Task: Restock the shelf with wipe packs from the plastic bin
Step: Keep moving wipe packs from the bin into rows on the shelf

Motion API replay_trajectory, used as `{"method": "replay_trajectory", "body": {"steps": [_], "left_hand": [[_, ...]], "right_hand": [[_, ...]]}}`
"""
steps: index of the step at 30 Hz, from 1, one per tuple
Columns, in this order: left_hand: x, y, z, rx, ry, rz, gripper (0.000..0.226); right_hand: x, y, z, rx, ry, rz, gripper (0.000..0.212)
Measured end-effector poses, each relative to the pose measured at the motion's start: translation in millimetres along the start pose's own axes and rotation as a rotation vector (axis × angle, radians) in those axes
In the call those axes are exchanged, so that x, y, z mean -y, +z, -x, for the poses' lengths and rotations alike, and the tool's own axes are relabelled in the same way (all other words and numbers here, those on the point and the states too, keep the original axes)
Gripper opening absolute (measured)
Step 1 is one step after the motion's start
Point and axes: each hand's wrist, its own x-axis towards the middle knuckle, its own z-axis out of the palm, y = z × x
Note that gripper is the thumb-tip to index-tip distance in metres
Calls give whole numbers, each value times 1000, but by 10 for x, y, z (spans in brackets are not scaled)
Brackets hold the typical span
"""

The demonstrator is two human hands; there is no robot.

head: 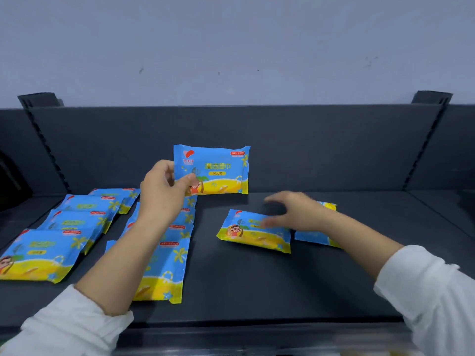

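Ten wipe packs show for certain, all blue and yellow, all on or above the dark shelf (257, 283). Four lie overlapped in the left row (38, 255), running from the front edge back toward the rear. The middle row (164, 268) shows at least three, but the left forearm crosses it and hides how many more lie beneath. One held pack (218, 168) stands upright in the air, print facing the camera, near the back panel (308, 145). The left hand (164, 191) pinches it at the lower left corner between thumb and fingers.

Two more lie flat to the right. The loose pack (254, 235) is tilted on the shelf, and a second pack (313, 238) just beside it is largely covered by the right wrist. The right hand (298, 211) is spread, fingers relaxed, over the loose pack; it is blurred, so whether it touches is unclear.

Two slotted uprights (45, 140) frame the back panel, under a pale wall (231, 47). Both arms wear white sleeves (69, 327).
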Motion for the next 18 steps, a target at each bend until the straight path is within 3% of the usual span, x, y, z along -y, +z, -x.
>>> {"method": "replay_trajectory", "body": {"steps": [3,9,18], "left_hand": [[16,-33,-25,-14,-9,17,15],[3,-162,-67,-67,-24,56,17],[15,-298,-94,-103,-54,88,14]], "right_hand": [[220,95,-2,211,-80,124,98],[285,85,-280,17,-100,4,88],[424,145,-870,193,-141,75,90]]}}
